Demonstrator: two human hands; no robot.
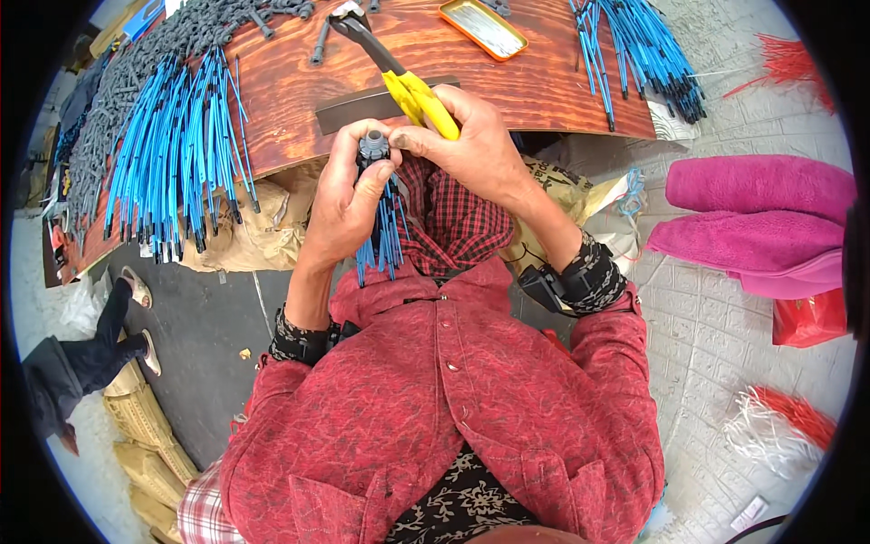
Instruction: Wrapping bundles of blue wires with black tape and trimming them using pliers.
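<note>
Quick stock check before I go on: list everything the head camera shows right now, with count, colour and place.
Bundle of thin blue wires in a grey round cap: one, blue and grey, in the left hand.
Yellow-handled pliers: one, yellow with dark head, in the right hand.
Wooden board table: one, reddish brown, top.
Loose blue wire heaps: two, blue with black tips, table left and table right.
Grey cord pile: one, grey, table's far left.
Orange metal tray: one, orange, table top centre.
Pink folded towels: a stack, pink, right.
Red and white strand tufts: one heap, lower right.
Left hand: grips the bundle.
Right hand: grips the pliers.
</note>
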